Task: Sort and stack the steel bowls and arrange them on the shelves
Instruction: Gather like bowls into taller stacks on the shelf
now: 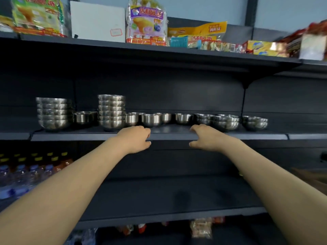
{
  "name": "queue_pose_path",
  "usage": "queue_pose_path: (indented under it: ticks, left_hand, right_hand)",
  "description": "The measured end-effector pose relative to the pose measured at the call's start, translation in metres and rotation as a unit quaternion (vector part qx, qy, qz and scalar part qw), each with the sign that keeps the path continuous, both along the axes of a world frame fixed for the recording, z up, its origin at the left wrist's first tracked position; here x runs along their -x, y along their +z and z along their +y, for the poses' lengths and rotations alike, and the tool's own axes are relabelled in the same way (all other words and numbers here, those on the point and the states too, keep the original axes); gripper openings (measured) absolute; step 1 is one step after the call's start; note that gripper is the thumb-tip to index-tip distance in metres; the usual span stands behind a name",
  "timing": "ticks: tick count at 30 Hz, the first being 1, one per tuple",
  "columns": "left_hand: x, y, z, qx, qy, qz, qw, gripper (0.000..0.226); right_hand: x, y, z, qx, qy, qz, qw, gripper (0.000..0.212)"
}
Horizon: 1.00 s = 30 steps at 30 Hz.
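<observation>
Reaching toward bowls (pixel 151 119) on the shelf (pixel 70 137).
Left hand (pixel 135 138) and right hand (pixel 207 137) apart, fingers loosely curled, empty, at the shelf edge.

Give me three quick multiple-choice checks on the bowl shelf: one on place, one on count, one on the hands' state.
1. Where do the steel bowls stand?
A. top shelf
B. middle shelf
C. floor

2. How many tall stacks are at the left?
A. two
B. five
C. none

3. What do the hands hold?
A. one bowl each
B. a bottle
C. nothing

Answers:
1 B: the steel bowls sit on the middle shelf, below the snack packs.
2 A: one tall stack and a second rise above the rest.
3 C: left hand and right hand rest empty at the shelf edge.
</observation>
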State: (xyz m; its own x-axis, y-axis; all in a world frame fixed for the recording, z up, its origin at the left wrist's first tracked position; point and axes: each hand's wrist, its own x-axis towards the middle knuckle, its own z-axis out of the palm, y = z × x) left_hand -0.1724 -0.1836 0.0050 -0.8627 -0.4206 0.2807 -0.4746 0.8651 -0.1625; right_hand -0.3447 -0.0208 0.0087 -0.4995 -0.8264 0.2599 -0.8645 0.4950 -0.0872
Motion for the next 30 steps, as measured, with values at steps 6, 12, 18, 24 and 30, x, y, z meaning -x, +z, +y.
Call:
queue_pose_path:
  ticks: [6, 12, 18, 24, 30]
  left_hand:
    - [0.023, -0.017, 0.023, 0.009, -0.053, 0.003, 0.999, 0.035]
    - [0.057, -0.021, 0.051, 0.001, -0.098, 0.028, 0.995, 0.034]
    - [0.106, -0.016, 0.072, -0.007, -0.119, 0.033, 0.992, 0.032]
    - [0.169, -0.009, 0.087, -0.026, -0.125, 0.043, 0.991, 0.036]
    - [0.235, 0.004, 0.089, -0.041, -0.094, 0.058, 0.993, 0.040]
  right_hand:
    - [-0.005, -0.006, 0.043, 0.000, -0.052, 0.016, 0.999, 0.062]
    - [0.006, -0.014, 0.083, -0.010, -0.096, 0.009, 0.995, 0.059]
    - [0.046, -0.016, 0.104, 0.003, -0.124, -0.001, 0.992, 0.058]
    - [0.117, -0.016, 0.117, 0.018, -0.119, -0.013, 0.993, 0.058]
    - [0.198, -0.001, 0.119, 0.027, -0.107, -0.014, 0.994, 0.059]
